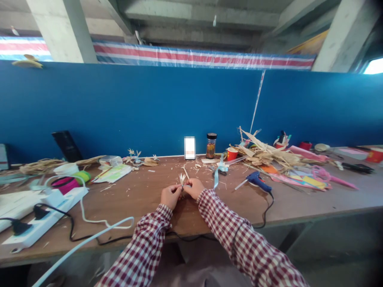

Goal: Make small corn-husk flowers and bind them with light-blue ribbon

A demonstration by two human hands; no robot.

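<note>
1. Two sleeves of red-and-white checked cloth reach from the near edge onto the brown wooden worktop [143, 195].
2. The left hand [170, 196] is closed, its fingertips pinched on the small pale straw flower piece [182, 179]. The right hand [194, 188] is likewise closed, pinching the same piece from the opposite side. The two hands almost touch.
3. The straw flower piece stands upright between the two hands, just above the worktop surface, with its pointed petals uppermost.
4. Left of the straw flower piece, well apart, a white plastic power strip [44, 217] lies with black plugs inserted; a white cable [89, 219] curls beside it.
5. Right of the straw flower piece, a blue hot-glue gun [257, 179] rests on the worktop, its black cord [266, 211] running over the near edge.
6. Just beyond and right of the straw flower piece lies a light blue ribbon [218, 175].
7. Farther right, a heap of dry tan straw husks [266, 153] covers coloured paper sheets [302, 179].
8. Beyond the straw flower piece, a glass jar with a black lid [211, 146] and a red paper cup [231, 154] stand near the blue partition wall [149, 103].
</note>
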